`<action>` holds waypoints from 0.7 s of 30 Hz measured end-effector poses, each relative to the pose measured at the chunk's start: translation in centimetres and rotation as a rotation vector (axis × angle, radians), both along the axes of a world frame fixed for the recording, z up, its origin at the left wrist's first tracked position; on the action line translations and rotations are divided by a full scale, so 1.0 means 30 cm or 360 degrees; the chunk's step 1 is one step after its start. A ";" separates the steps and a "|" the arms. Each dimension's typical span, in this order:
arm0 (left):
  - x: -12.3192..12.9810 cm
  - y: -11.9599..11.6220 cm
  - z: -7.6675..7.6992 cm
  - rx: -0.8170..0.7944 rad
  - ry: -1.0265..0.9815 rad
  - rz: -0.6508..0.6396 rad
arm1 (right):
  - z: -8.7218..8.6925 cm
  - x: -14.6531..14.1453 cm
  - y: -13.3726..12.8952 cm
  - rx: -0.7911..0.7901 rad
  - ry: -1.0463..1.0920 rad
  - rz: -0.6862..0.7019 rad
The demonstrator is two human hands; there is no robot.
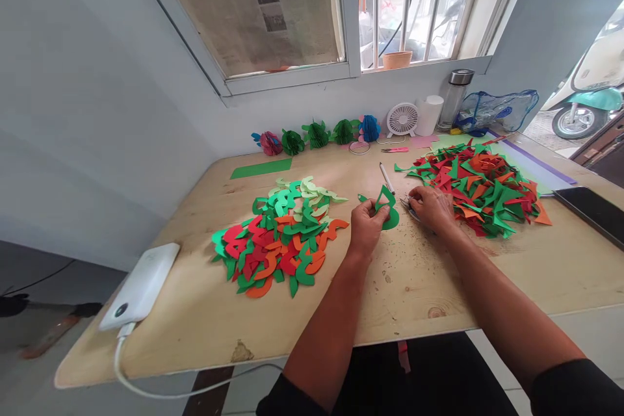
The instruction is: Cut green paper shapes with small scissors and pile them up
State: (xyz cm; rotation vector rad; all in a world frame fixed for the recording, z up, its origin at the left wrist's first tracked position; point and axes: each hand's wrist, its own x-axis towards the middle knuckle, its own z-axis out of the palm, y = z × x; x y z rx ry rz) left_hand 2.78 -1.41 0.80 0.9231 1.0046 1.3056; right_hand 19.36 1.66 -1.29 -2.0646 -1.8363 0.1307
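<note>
My left hand (369, 224) pinches a green paper cut-out (390, 220) with a curved lower edge and an opening in its upper part. Close by on the right, my right hand (431, 207) is closed around small metal scissors (412, 210), whose tips point toward the green paper without touching it. The handles are mostly hidden under the fingers. Left of my hands lies a heap of curved paper cut-outs (273, 244) in green, red, orange and pale green. A pile of pointed paper scraps (487, 185) lies beyond my right hand.
A white pen (387, 178) lies just behind my hands. Along the wall stand honeycomb paper figures (318, 134), a small fan (402, 119) and a bottle (455, 100). A power bank (141, 286) with a cable sits at left, a phone (592, 211) at right.
</note>
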 end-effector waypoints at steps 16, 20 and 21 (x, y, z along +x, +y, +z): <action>0.004 0.000 -0.003 -0.0015 0.0034 -0.0003 | -0.002 -0.027 -0.008 0.0160 -0.0045 -0.0030; 0.002 -0.004 0.006 -0.0029 0.0017 -0.0012 | -0.003 -0.033 -0.012 0.0194 -0.0088 -0.0023; 0.002 -0.004 0.006 -0.0032 0.0012 -0.0008 | -0.004 -0.035 -0.013 0.0202 -0.0102 -0.0023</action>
